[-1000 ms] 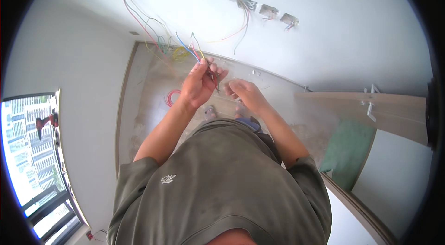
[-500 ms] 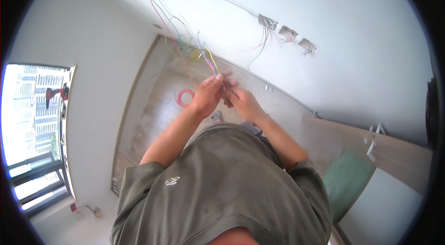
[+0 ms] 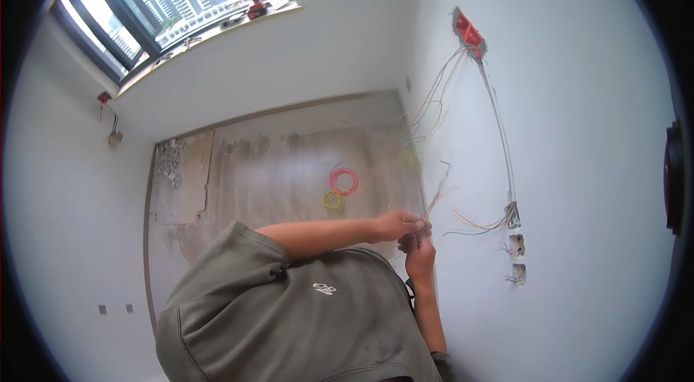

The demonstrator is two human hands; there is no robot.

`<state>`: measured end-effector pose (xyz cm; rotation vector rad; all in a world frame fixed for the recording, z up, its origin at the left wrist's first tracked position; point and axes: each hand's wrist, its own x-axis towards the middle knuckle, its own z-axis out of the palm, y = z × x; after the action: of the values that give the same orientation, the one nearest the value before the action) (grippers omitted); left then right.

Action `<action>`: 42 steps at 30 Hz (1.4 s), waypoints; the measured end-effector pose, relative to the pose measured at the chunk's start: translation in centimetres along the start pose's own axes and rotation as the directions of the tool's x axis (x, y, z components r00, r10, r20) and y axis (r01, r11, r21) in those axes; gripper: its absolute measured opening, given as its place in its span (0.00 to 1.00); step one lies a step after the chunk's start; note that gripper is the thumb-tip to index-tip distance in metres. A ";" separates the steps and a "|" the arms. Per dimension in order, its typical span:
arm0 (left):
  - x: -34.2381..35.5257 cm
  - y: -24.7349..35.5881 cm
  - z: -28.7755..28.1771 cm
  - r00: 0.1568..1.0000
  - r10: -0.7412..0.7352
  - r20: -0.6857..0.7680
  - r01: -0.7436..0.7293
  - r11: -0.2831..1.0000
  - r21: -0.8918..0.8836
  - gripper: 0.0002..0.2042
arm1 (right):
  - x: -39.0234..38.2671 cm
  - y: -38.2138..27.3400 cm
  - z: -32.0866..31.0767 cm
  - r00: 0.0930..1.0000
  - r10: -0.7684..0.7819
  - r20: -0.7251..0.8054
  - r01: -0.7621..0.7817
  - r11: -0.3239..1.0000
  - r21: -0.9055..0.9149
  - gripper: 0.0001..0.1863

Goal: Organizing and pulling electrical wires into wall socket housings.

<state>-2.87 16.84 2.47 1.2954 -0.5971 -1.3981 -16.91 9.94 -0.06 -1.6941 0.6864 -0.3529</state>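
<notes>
Close together in front of my body, both hands grip one bundle of thin coloured electrical wires (image 3: pixel 437 198). My left hand (image 3: pixel 396 226) pinches the bundle between thumb and fingers. Just below it, my right hand (image 3: pixel 418 253) is closed around the lower part, where the wire ends are hidden. The free part of the bundle points up and away, toward the wall. To the right, several loose wires (image 3: pixel 477 224) hang from a recessed wall box (image 3: pixel 512 215). More wires (image 3: pixel 436 96) droop from a red double junction box (image 3: pixel 468 33) farther up the wall.
On the dusty floor lie a red wire coil (image 3: pixel 344 181) and a yellow wire coil (image 3: pixel 333 200). Rubble (image 3: pixel 170 165) sits in the far left corner. A red-and-black cordless drill (image 3: pixel 250 0) stands on the windowsill (image 3: pixel 217 28). Two more wall cutouts (image 3: pixel 517 259) hold short wires.
My view has swung round, so the window and drill now appear at the top and the wall at the right. Both hands stay together on the wires.
</notes>
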 end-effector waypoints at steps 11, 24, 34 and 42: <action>-0.7 0.0 0.6 0.990 0.096 -0.099 -0.084 0.990 0.114 0.16 | -0.5 -0.8 -2.0 1.000 -0.004 0.004 0.003 0.989 0.151 0.17; -1.4 -4.5 1.0 0.971 -0.121 -0.205 0.079 0.977 -0.200 0.13 | 0.7 0.6 -0.1 0.965 -0.219 0.141 0.258 0.882 -0.395 0.13; -9.8 -1.8 -7.1 0.895 -0.154 -0.418 0.258 0.945 0.203 0.12 | 2.3 -6.1 5.7 0.891 -0.348 0.291 0.453 0.725 -0.519 0.09; -21.8 -2.8 -18.2 0.996 -0.052 -0.079 0.087 0.831 0.550 0.13 | 6.1 -5.4 16.3 0.496 -0.433 0.753 0.866 0.313 -0.391 0.22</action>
<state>8.84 42.88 2.98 1.8280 -0.9703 -1.2801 -1.46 19.51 0.41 -2.7352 -0.5156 -0.1552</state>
